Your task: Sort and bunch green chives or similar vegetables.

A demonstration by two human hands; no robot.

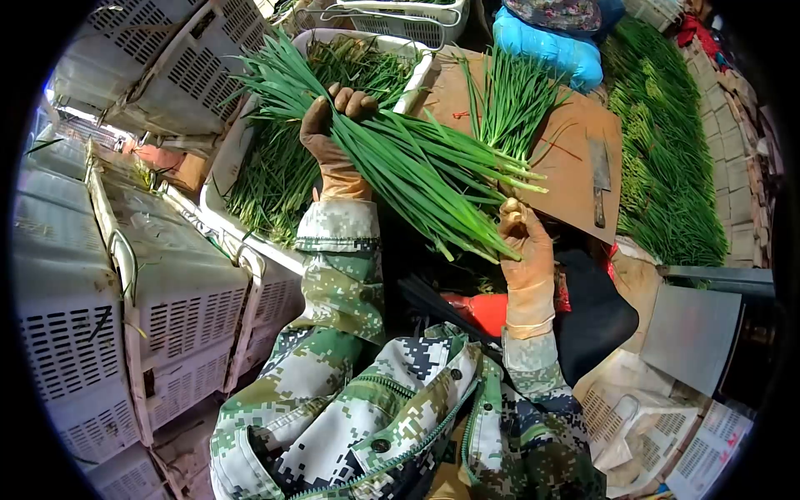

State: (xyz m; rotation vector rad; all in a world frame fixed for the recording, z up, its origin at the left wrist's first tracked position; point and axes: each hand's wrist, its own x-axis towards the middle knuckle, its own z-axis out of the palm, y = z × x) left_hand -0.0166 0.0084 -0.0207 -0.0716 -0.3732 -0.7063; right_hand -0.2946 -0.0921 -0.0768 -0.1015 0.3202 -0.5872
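Note:
A long bunch of garlic chives lies across in front of me, leaves to the upper left and pale stem ends to the lower right. My gloved left hand is wrapped round the leafy half and holds it up. At the stem ends, my gloved right hand has its fingers pinched together on the tips of the lower stalks. Behind the bunch, a smaller pile of chives rests on a brown board. A cleaver lies flat on that board, right of the pile.
A white crate of loose greens stands left of the board. Stacked white crates line my left side. A thick bed of cut chives spreads at the right. A blue bundle sits behind the board, and a metal sheet stands lower right.

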